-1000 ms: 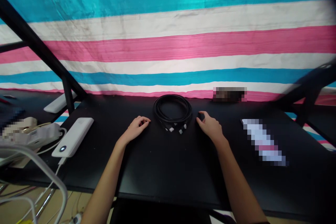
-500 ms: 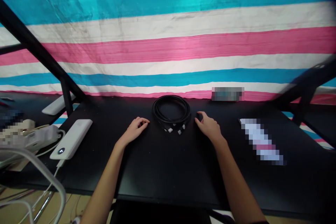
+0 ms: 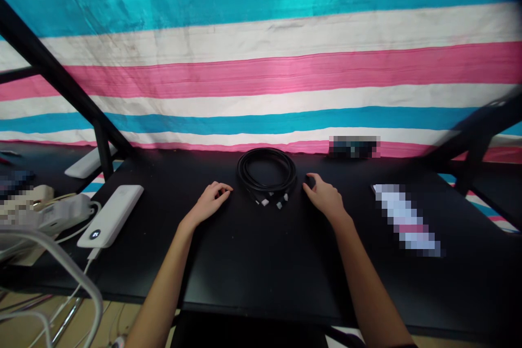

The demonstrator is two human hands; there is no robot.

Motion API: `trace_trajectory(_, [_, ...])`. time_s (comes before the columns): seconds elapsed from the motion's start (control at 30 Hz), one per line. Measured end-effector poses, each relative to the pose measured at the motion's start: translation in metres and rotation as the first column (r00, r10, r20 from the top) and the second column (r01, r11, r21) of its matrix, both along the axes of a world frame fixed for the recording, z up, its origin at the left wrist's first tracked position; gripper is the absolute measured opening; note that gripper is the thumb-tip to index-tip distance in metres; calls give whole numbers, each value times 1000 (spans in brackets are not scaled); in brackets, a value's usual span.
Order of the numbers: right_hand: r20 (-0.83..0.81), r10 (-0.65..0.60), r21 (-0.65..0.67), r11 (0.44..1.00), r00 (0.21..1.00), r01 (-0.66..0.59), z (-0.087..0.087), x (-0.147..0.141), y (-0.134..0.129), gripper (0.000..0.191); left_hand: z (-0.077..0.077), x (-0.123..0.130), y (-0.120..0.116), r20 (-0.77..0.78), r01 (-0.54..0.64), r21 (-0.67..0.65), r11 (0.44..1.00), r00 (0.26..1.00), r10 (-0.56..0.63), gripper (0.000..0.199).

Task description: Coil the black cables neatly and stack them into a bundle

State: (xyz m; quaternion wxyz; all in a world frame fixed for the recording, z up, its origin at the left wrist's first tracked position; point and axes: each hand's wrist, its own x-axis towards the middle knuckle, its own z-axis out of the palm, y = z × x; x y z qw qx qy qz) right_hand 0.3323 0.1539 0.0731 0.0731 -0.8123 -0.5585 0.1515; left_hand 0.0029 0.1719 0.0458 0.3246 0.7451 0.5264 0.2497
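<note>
A coiled black cable (image 3: 243, 169) lies on the black table (image 3: 244, 261), with several small light connectors (image 3: 265, 203) at its near side. To the left of the coil, my left hand (image 3: 212, 199) rests on the table, fingers bent and a gap showing between thumb and fingers; it holds nothing. My right hand (image 3: 324, 197) is at the coil's right, apart from it, with thumb and forefinger spread and nothing between them.
On the left lies a white power bank (image 3: 112, 216) with a cable plugged in, near power strips (image 3: 61, 215) and thick white cables. A blurred-out phone-like object (image 3: 405, 217) lies at right, another blurred item (image 3: 353, 148) at the back. Striped sheeting (image 3: 261, 81) hangs behind.
</note>
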Motion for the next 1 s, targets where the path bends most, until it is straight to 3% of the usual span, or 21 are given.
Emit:
trace_trajectory(0.2, [-6,5,7,1000,1000,-5,-1,1,0,46,0,2,-1,26,-17,6,1000,1000,17,27])
trace_trajectory(0.43, [-6,15,13,1000,1000,-15,-1,1,1,45,6,24,-8,63,-134,108,985,990,128,51])
trace_trajectory(0.53, [-2,19,14,1000,1000,-19,-1,1,0,45,19,48,-17,9,-73,221,973,997,73,49])
trace_trajectory(0.63, [2,21,17,1000,1000,-22,0,0,0,45,36,81,-25,-78,91,299,950,994,-71,40])
trace_trajectory(0.77, [5,30,20,999,1000,-30,0,0,0,45,50,127,-20,-188,295,305,906,951,-246,30])
trace_trajectory(0.87, [11,37,25,999,999,-37,-1,0,0,46,50,156,-7,-251,304,266,915,938,-239,34])
trace_trajectory(1.0, [16,40,29,999,999,-40,-2,1,0,46,41,179,6,-342,165,162,973,934,-101,49])
